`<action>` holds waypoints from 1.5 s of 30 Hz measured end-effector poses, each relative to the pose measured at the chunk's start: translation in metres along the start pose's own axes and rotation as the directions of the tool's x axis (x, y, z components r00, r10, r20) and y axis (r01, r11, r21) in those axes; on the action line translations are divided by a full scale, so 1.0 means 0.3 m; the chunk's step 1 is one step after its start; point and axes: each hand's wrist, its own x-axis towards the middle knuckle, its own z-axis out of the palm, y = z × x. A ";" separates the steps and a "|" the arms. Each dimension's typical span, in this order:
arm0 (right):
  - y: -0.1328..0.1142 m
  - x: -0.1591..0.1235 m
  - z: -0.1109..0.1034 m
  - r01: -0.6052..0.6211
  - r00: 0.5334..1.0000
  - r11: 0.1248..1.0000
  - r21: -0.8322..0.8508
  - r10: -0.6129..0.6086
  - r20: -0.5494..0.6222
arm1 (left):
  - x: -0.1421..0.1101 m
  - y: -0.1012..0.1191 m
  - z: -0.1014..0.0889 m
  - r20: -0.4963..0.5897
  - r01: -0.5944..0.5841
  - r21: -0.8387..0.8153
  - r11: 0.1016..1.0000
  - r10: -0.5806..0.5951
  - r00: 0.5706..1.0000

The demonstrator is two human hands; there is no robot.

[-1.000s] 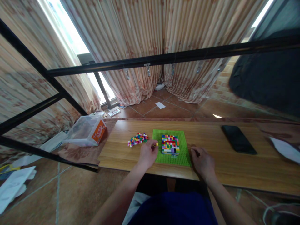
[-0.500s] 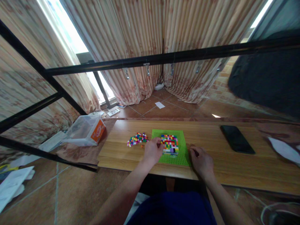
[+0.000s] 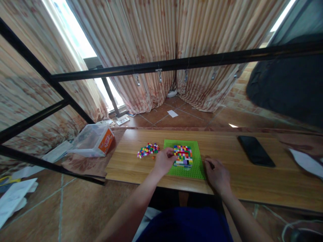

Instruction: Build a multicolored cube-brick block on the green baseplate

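Note:
A green studded baseplate (image 3: 188, 172) lies on the wooden table. On it stands a block of small multicoloured toy bricks (image 3: 183, 155), built in layers. My left hand (image 3: 164, 162) is over the baseplate's left side, its bent thumb and forefinger at the left side of the brick block. Whatever is between those fingertips is too small to make out. My right hand (image 3: 217, 173) rests by the baseplate's right edge with its fingers curled in; their tips are close to that edge, and what they hold, if anything, is hidden. Left of the baseplate lies a pile of loose bricks (image 3: 148, 150).
A black phone (image 3: 256, 151) lies on the right of the wooden table (image 3: 121, 164), with white paper (image 3: 306, 163) beyond it. A clear plastic box (image 3: 87, 141) with an orange label stands left of the table. A black metal bar (image 3: 141, 69) crosses above, before the curtains.
My left hand's thumb and forefinger have shifted slightly at the brick block's left side. The right hand stays by the baseplate's edge. The view has moved a little.

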 end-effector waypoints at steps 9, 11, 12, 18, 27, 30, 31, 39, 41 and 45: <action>0.011 0.002 0.009 -0.006 1.000 1.000 -0.009 0.006 0.009 | 0.017 -0.040 -0.011 0.039 0.021 -0.153 0.988 -0.015 0.999; 0.010 0.002 0.008 -0.016 1.000 1.000 -0.012 0.016 0.013 | 0.019 -0.043 -0.012 0.039 0.009 -0.149 0.989 -0.004 0.999; 0.008 0.001 0.008 -0.018 1.000 1.000 -0.014 0.018 0.012 | 0.020 -0.042 -0.013 0.038 0.001 -0.144 0.990 0.005 0.999; 0.004 0.000 0.003 -0.001 1.000 1.000 -0.002 0.001 0.004 | 0.026 -0.033 -0.011 0.024 0.002 -0.133 0.991 0.001 1.000; 0.004 0.001 0.002 -0.005 1.000 1.000 0.004 0.005 0.003 | 0.046 -0.030 0.006 -0.016 0.061 -0.235 0.970 -0.066 0.998; 0.001 -0.001 0.001 -0.009 1.000 1.000 0.012 0.009 0.002 | 0.050 -0.020 0.009 -0.004 0.125 -0.325 0.937 -0.133 0.991; 0.001 -0.002 0.001 -0.004 1.000 1.000 0.016 0.004 0.004 | 0.051 -0.016 0.009 0.007 0.146 -0.354 0.924 -0.154 0.988; 0.002 -0.001 0.002 -0.001 1.000 1.000 0.022 0.001 -0.003 | 0.047 0.007 -0.001 0.051 0.204 -0.404 0.892 -0.200 0.978; 0.004 -0.001 0.002 -0.011 1.000 1.000 0.007 0.011 0.012 | 0.052 0.004 0.000 0.058 0.189 -0.396 0.898 -0.181 0.982; 0.009 0.000 0.006 -0.011 0.999 1.000 0.004 0.011 0.031 | 0.067 -0.003 0.006 0.069 0.173 -0.335 0.926 -0.159 0.985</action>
